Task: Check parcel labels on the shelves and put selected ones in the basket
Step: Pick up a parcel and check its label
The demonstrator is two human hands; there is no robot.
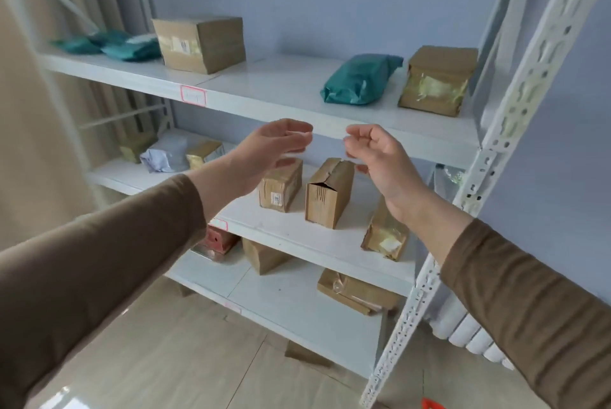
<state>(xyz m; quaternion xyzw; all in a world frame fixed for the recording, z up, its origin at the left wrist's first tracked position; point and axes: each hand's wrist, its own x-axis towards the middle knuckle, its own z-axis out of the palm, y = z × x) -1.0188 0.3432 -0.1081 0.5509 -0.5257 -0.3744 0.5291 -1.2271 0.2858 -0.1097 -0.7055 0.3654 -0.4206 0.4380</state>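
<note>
Both empty, the left hand [274,147] and right hand [377,157] hover loosely curled before the upper shelf's front edge [330,126].

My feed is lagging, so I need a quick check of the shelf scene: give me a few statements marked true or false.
1. Both hands are empty. True: the left hand and right hand hover in front of the shelves with nothing in their grip.
2. A teal bag lies beside a cardboard box on the upper shelf. True.
3. The upright box with the split top stands on the upper shelf. False: it stands on the middle shelf.
4. The right hand grips the teal bag. False: it touches no parcel.
</note>
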